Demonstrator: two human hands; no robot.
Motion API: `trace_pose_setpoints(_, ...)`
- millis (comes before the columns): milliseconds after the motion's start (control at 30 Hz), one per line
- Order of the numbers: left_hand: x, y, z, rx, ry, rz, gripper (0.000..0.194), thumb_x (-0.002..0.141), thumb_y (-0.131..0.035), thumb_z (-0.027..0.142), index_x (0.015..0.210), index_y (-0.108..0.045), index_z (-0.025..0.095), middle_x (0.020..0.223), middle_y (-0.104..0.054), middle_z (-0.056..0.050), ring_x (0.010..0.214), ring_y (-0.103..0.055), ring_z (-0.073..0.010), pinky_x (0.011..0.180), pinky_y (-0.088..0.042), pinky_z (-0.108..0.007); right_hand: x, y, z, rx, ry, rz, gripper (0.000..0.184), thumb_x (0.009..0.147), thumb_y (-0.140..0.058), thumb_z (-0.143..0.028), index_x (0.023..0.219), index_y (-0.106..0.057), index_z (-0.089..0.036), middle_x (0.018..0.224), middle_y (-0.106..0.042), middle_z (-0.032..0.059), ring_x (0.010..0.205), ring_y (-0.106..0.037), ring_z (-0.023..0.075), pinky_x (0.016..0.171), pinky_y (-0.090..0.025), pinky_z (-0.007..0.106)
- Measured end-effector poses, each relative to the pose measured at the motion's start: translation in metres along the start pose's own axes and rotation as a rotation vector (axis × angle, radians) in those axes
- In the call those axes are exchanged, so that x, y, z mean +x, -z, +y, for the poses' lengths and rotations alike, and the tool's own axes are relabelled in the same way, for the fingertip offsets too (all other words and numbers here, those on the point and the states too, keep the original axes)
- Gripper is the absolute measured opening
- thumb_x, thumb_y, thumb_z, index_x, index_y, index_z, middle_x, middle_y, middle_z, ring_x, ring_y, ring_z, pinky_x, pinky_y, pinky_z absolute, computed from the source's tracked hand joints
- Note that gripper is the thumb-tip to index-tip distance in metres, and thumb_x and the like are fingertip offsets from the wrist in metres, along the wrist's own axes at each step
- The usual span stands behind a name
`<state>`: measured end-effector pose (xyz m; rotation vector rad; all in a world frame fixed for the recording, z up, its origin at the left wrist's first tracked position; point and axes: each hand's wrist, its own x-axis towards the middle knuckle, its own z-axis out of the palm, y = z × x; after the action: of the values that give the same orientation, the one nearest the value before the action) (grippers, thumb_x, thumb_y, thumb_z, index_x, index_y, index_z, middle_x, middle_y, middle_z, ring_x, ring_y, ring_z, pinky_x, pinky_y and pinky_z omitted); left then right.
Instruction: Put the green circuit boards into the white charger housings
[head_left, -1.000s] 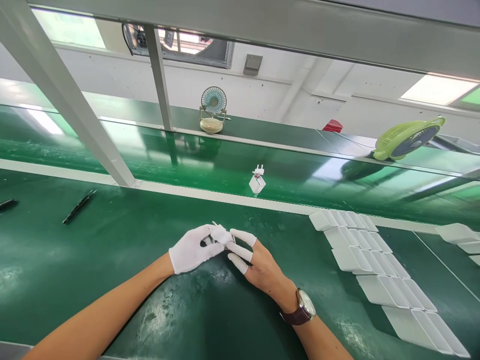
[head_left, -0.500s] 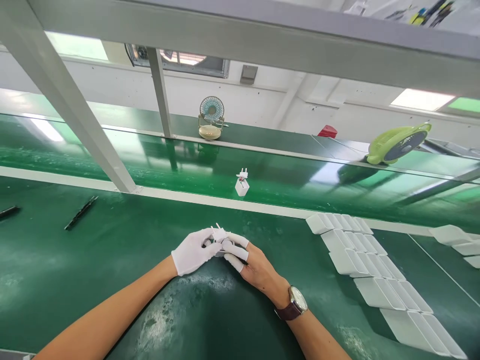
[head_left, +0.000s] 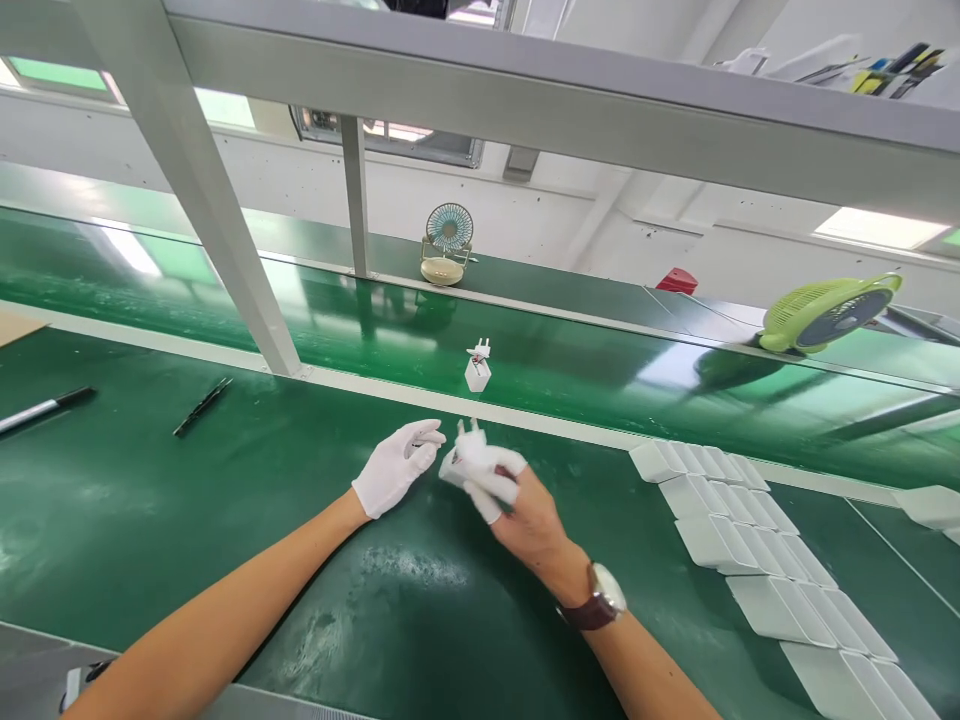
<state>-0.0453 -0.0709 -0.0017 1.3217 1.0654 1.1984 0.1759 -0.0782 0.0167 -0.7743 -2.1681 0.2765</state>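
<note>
My right hand [head_left: 517, 500], with white covers on its fingers, grips a white plug adapter [head_left: 465, 455] whose two pins point upward. Motion blurs the piece, and the fingers hide part of it. Just left of it is my left hand [head_left: 397, 465] in a white glove, apart from the adapter. Its fingers are loosely bent, with a gap to the thumb; a small dark patch shows in that gap, too unclear to name. Beyond both hands, a similar white two-pin plug with a box-shaped housing [head_left: 478, 372] stands on the green surface past the pale strip.
Rows of white open housings [head_left: 739, 540] lie at the right. A pen [head_left: 45, 408] and thin black tweezers [head_left: 202, 407] rest at the left. A slanting grey post [head_left: 217, 210] rises behind them. Two small fans [head_left: 448, 245] [head_left: 825, 312] stand at the back.
My hands have separated. The right now carries the adapter slightly up and right, while the left has let go of it. The camera view has shifted a little left.
</note>
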Motion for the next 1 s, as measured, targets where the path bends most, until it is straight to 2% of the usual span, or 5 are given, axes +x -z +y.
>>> trace_pose_setpoints(133,-0.002,-0.001,0.001,0.04,0.024,-0.04,0.071,0.082,-0.062,0.065,0.132,-0.055,0.014,0.12,-0.067,-0.016,0.113,-0.062,-0.0288,0.096,-0.052,-0.043,-0.012,-0.015,0.005,0.041,-0.075,-0.192,0.044,0.095,-0.053,-0.017,0.136,-0.056,-0.033,0.123,-0.062,0.0101,0.105,-0.067,0.0225,0.09,-0.06,0.04)
trace_pose_setpoints(367,-0.003,-0.002,0.004,0.095,-0.027,-0.101,0.064,0.088,-0.053,0.066,0.128,-0.059,0.016,0.116,-0.07,-0.013,0.109,-0.065,-0.0271,0.097,-0.051,-0.041,-0.017,-0.015,0.003,-0.089,-0.106,-0.168,0.043,0.096,-0.054,-0.02,0.136,-0.058,-0.033,0.127,-0.061,0.0106,0.099,-0.069,0.0229,0.082,-0.063,0.039)
trace_pose_setpoints(533,-0.004,-0.002,0.004,0.014,-0.078,-0.079,0.066,0.092,-0.043,0.068,0.128,-0.059,0.015,0.114,-0.071,-0.014,0.104,-0.065,-0.0271,0.083,-0.053,-0.039,-0.012,-0.006,-0.001,-0.078,-0.12,0.087,0.045,0.095,-0.055,-0.018,0.136,-0.057,-0.035,0.123,-0.064,0.0076,0.107,-0.067,0.0224,0.091,-0.059,0.038)
trace_pose_setpoints(733,-0.008,-0.005,0.0,0.029,-0.092,-0.118,0.065,0.092,-0.047,0.065,0.133,-0.055,0.016,0.119,-0.07,-0.014,0.111,-0.063,-0.0278,0.091,-0.05,-0.041,-0.017,-0.01,0.0,-0.016,-0.15,-0.163,0.042,0.096,-0.053,-0.019,0.135,-0.058,-0.033,0.122,-0.066,0.0073,0.106,-0.067,0.0211,0.091,-0.06,0.037)
trace_pose_setpoints(1000,-0.01,-0.007,0.002,0.146,-0.06,-0.141,0.062,0.092,-0.048,0.063,0.133,-0.055,0.017,0.13,-0.066,-0.014,0.119,-0.061,-0.0289,0.104,-0.046,-0.045,-0.022,-0.013,0.003,-0.027,-0.289,-0.133,0.039,0.094,-0.057,-0.025,0.133,-0.056,-0.028,0.118,-0.066,0.0091,0.1,-0.067,0.024,0.088,-0.06,0.042)
